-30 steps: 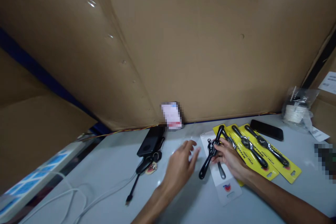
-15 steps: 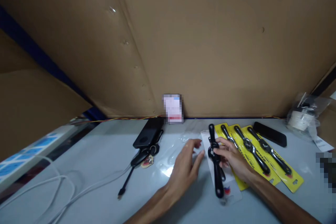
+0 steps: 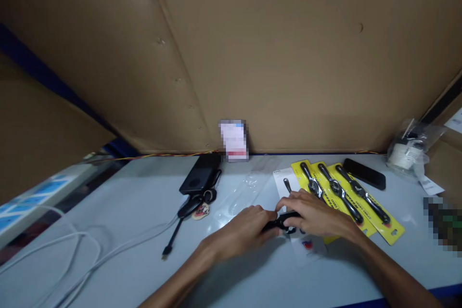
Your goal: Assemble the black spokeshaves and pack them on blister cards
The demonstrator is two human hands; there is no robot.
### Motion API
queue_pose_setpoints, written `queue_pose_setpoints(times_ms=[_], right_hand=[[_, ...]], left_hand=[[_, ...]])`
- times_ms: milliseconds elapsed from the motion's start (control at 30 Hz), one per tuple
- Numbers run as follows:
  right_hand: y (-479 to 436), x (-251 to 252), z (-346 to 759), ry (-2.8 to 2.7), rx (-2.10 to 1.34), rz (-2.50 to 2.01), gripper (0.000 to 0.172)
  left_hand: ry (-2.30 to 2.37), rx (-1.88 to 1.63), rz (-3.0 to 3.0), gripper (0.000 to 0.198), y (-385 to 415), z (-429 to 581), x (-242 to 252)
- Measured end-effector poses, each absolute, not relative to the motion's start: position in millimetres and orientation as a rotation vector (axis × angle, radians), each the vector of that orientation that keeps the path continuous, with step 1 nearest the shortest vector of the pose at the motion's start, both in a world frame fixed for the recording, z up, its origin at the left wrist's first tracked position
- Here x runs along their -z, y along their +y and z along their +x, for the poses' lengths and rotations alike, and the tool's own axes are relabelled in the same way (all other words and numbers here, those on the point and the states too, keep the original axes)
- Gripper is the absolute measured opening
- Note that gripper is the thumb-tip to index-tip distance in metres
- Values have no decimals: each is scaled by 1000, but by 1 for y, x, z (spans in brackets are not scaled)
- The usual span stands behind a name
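Observation:
A black two-handled tool [image 3: 280, 222] is held sideways between both hands above the table. My left hand [image 3: 249, 231] is closed round its left handle. My right hand [image 3: 306, 211] grips its right part, fingers over the top. Under the right hand lies a white backing card [image 3: 283, 178] with a black tool shape near its top and a red and blue mark low down. To the right, three yellow cards with black tools, the rightmost card [image 3: 396, 235] among them, lie fanned out.
A black power bank [image 3: 198, 175], keys and a short black cable [image 3: 173, 240] lie left of centre. Clear plastic wrapping [image 3: 241, 192] is behind my left hand. A dark phone [image 3: 364, 173] and a bagged jar [image 3: 404, 154] stand at the right; white cables [image 3: 86, 236] loop at the left.
The black tool has turned from upright to sideways and left its place over the white card. My left hand has moved right and closed on it. The view has shifted slightly.

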State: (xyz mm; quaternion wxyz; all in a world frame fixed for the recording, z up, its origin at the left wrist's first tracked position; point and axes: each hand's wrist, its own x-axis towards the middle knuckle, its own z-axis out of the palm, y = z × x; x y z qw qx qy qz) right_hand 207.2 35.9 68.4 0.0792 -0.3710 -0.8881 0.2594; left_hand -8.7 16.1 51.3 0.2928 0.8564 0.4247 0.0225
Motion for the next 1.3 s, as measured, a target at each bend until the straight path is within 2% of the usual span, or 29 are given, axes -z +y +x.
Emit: queue_pose_setpoints(times_ms=[100, 233, 300, 367, 533, 700, 967, 1300], right_hand=[[34, -64, 200, -2589, -606, -1014, 29], [37, -53, 200, -2063, -245, -1046, 15], [35, -44, 200, -1968, -140, -1150, 18], [30, -31, 196, -2062, -217, -1268, 21], [22, -11, 184, -2170, -491, -1360, 14], [25, -13, 180, -2025, -708, -1390, 17], [26, -18, 179, -2088, -656, -1556, 10], [26, -14, 183, -2150, -626, -1555, 16]], left_hand=[[992, -193, 2110, 35, 23, -11, -38], [1265, -523, 1916, 47, 30, -2, -16], [1356, -610, 1899, 48, 29, 4, -8], [1400, -658, 1902, 47, 27, 8, -3], [1438, -746, 1940, 32, 18, 12, 2], [1542, -589, 1994, 22, 12, 16, -1], [1670, -244, 2135, 21, 8, 21, -18], [1699, -206, 2133, 26, 8, 23, -20]])
